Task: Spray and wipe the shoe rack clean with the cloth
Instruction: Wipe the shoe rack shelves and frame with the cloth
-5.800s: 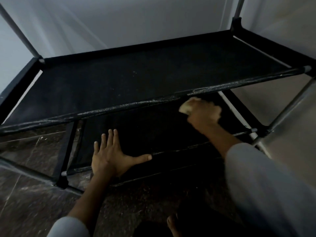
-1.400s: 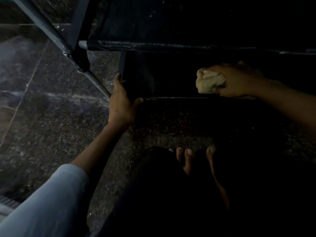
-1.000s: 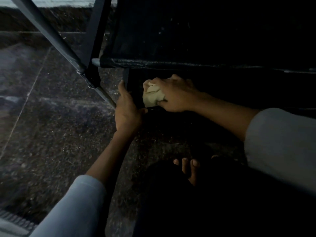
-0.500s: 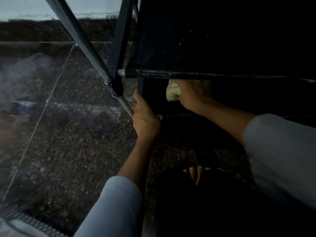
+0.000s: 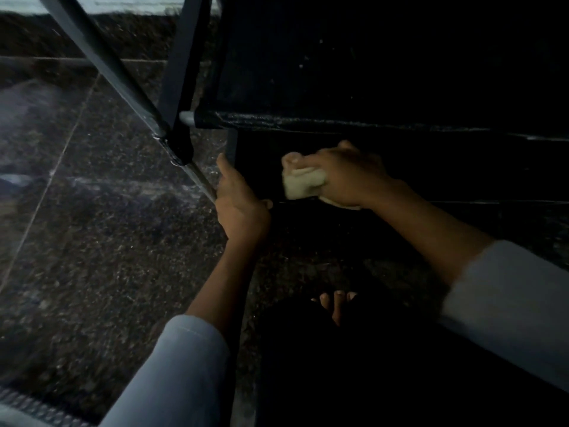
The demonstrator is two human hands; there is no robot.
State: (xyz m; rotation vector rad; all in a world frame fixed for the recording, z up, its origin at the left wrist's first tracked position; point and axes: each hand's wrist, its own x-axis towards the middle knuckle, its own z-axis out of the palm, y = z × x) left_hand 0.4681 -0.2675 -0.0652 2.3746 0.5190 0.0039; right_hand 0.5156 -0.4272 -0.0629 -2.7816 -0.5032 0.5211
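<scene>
Dim shoe rack, cloth half-hidden

Shoe rack fills upper right of frame, its corner post running diagonally from upper left. Left hand at frame centre on the lowest tier's left corner. Right hand just right of it, cloth between them, under the upper shelf. Floor at left.

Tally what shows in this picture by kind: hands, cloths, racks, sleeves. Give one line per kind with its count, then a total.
Hands: 2, the left hand gripping the rack's corner, the right hand gripping the cloth
Cloths: 1, the cloth
Racks: 1, the rack
Sleeves: 2, the left sleeve, the right sleeve
Total: 6
</scene>
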